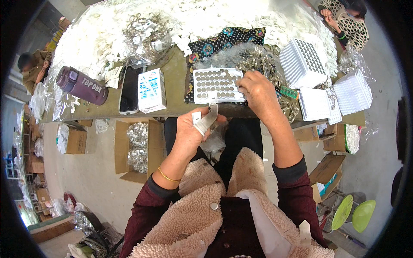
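My left hand (pixel 187 131) is closed around a pale, band-like strip (pixel 208 120) with small white tabs, held just in front of the table edge. My right hand (pixel 261 93) reaches to the right end of a white tray (pixel 196 86), its thumb and fingertips pinched together. Whatever is between those fingertips is hidden or too small to name. Rows of round silver button cells (pixel 215 89) fill much of the tray. Under it lies a dark patterned cloth (pixel 223 39). A heap of metallic strips (pixel 261 60) in clear plastic sits just beyond my right hand.
At left on the table are a purple bottle (pixel 81 85), a phone (pixel 130 90) and a white carton (pixel 151 90). Stacked trays (pixel 303 64) stand at right. White pieces (pixel 99 38) cover the far side. A cardboard box (pixel 121 146) is below. Two people sit farther off.
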Demonstrator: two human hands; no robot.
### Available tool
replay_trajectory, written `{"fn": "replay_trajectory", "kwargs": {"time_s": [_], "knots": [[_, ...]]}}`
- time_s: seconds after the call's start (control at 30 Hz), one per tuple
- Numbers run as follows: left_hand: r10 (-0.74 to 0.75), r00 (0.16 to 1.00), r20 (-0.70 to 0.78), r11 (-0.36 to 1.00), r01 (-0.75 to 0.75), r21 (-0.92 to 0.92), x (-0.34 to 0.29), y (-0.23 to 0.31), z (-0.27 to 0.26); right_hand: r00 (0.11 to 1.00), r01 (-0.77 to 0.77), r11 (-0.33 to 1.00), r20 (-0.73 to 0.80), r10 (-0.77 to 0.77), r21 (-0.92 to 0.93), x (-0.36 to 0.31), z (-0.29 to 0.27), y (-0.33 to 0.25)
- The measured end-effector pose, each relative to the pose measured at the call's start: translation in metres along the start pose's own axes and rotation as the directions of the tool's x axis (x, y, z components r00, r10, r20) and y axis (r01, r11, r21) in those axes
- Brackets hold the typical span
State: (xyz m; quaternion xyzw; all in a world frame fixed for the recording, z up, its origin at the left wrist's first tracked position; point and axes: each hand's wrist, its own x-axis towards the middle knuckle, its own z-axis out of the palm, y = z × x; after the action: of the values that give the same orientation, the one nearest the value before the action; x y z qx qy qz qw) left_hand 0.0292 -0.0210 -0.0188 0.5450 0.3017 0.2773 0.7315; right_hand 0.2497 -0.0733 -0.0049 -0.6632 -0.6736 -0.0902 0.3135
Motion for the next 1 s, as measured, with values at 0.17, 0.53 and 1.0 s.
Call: {"fn": "replay_trajectory", "kwargs": {"time_s": [0.17,0.53,1.0], "knots": [[0.003,1.000,0.006,0.999,-0.003,-0.033,0.000,0.003,0.002,1.000,0.018,0.993,-0.011,-0.020,-0.116,0.004,-0.004,-0.003],[0.041,0.997,-0.066,0.998,-0.044,-0.035,-0.004,0.002,0.013,0.989,0.104,0.970,-0.122,-0.078,0.219,-0.009,0.001,-0.055],[0.031,1.000,0.003,0.997,-0.030,-0.071,-0.008,-0.014,0.004,0.992,-0.124,0.783,0.072,0.101,0.610,-0.034,0.007,-0.054]]}}
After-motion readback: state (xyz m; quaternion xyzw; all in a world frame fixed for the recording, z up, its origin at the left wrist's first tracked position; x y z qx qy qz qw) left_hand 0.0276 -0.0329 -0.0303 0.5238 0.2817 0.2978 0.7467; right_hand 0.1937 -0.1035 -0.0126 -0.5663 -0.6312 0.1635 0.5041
